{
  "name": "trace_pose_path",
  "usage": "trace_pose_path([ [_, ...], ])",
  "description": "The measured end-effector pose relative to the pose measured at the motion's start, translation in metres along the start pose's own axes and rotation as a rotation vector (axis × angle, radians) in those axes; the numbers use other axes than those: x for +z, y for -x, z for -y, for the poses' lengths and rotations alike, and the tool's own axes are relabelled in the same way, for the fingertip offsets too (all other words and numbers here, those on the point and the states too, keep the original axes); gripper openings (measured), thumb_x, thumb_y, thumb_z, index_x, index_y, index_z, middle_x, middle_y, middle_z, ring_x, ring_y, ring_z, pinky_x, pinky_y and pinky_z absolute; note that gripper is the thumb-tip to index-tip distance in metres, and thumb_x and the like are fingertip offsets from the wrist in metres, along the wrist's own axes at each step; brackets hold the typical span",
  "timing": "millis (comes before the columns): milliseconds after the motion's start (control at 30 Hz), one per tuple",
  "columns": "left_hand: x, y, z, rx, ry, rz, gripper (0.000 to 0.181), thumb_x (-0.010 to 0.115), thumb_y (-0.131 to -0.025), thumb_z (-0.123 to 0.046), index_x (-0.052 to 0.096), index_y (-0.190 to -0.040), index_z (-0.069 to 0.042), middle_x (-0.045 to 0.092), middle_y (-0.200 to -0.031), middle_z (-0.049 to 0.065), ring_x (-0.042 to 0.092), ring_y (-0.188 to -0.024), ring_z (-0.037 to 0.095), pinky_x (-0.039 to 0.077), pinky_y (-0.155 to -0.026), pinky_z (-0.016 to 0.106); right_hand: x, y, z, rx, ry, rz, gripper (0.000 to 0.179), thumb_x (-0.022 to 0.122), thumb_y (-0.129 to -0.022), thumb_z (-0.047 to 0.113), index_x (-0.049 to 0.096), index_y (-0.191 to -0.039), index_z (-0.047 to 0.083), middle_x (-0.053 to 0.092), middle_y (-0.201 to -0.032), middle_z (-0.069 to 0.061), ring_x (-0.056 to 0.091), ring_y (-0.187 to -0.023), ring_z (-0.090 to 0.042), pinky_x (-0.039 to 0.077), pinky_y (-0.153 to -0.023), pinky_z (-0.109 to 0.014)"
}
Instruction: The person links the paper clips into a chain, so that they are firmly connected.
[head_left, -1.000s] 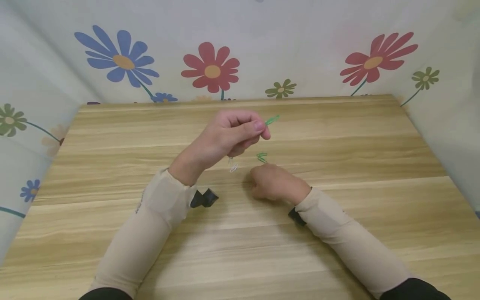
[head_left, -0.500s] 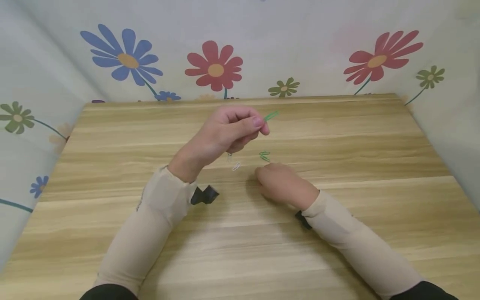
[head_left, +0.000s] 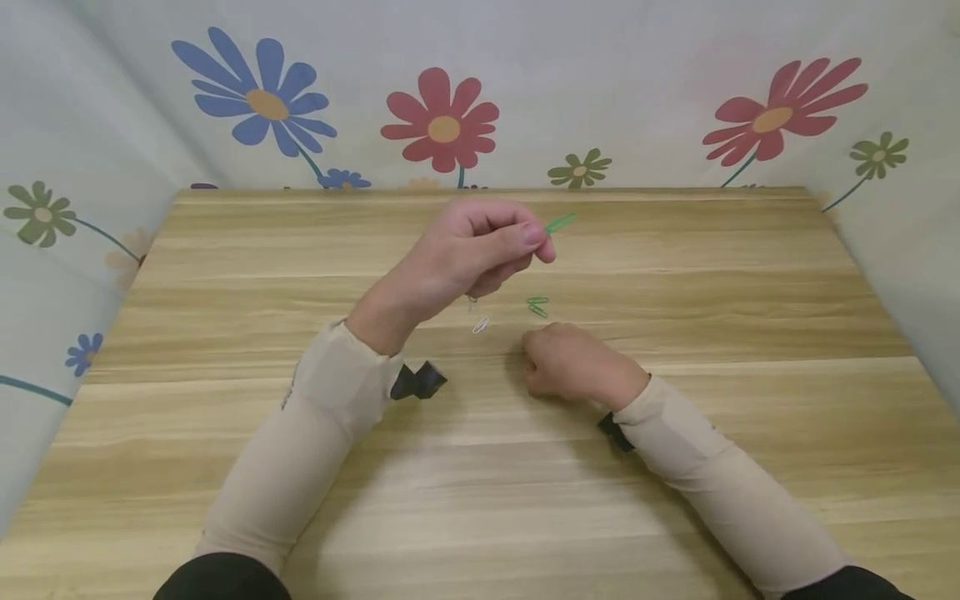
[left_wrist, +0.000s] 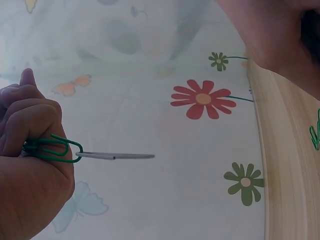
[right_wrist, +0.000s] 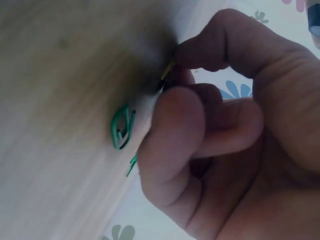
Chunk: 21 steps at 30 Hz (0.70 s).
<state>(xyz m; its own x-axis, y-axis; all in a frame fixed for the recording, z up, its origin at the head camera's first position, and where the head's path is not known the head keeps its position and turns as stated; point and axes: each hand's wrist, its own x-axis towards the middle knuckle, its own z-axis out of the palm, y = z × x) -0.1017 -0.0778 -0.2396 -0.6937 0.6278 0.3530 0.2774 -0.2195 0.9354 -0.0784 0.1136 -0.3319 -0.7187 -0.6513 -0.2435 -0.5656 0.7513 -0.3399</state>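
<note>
My left hand (head_left: 487, 242), raised over the table, pinches a green paper clip (head_left: 561, 222) that sticks out past the thumb. From the same hand's underside in the left wrist view, a green paper clip (left_wrist: 55, 148) hangs out of the curled fingers, with a white paper clip (left_wrist: 117, 156) linked through it. My right hand (head_left: 577, 362) is low at the tabletop with fingers curled. In the right wrist view its thumb and fingertip meet on a thin yellow piece (right_wrist: 168, 70), mostly hidden. Close by on the table lie two green paper clips (right_wrist: 122, 127).
The wood-grain table (head_left: 480, 500) spans the view. A white flowered curtain (head_left: 622, 92) rises behind its far edge. Dark wrist cameras (head_left: 420, 381) are strapped under both beige sleeves (head_left: 697, 442).
The head view has shifted slightly. Both hands keep almost the same pose; the right hand has drawn a little away from the left, and the two green clips on the table show more fully.
</note>
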Motion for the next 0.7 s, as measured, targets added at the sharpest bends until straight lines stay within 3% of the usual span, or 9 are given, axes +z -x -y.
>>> trace_pose_path([
  [233,0.0027,-0.0039,-0.0025,0.006,0.002,0.006,0.021,0.053,-0.101,-0.008,0.069,-0.093,0.003,0.038,-0.059,0.009,0.025,-0.043,0.017,0.019,-0.041,0.028,-0.0019,-0.0008,-0.0029,0.005,-0.005,0.001,0.014,0.063,-0.076,0.006,0.052,-0.072,0.012,0.05,-0.067,-0.001,0.044,-0.06,-0.018,0.04,-0.056,-0.031],
  [533,0.0041,-0.0044,-0.0026,-0.013,-0.01,-0.001,0.022,0.054,-0.101,-0.011,0.068,-0.093,0.004,0.038,-0.06,0.008,0.023,-0.043,0.016,0.019,-0.041,0.028,-0.0029,-0.0011,-0.0031,0.024,0.013,0.022,0.012,0.065,-0.075,0.01,0.054,-0.072,0.013,0.054,-0.07,-0.001,0.049,-0.065,-0.021,0.045,-0.062,-0.036],
  [700,0.0044,0.0001,-0.0015,-0.043,-0.012,-0.013,0.022,0.055,-0.1,-0.013,0.068,-0.092,0.003,0.037,-0.06,0.007,0.021,-0.045,0.016,0.017,-0.042,0.028,0.0,-0.002,-0.0051,0.0,-0.046,0.057,0.012,0.065,-0.075,0.011,0.053,-0.072,0.012,0.051,-0.069,0.0,0.047,-0.063,-0.019,0.041,-0.059,-0.033],
])
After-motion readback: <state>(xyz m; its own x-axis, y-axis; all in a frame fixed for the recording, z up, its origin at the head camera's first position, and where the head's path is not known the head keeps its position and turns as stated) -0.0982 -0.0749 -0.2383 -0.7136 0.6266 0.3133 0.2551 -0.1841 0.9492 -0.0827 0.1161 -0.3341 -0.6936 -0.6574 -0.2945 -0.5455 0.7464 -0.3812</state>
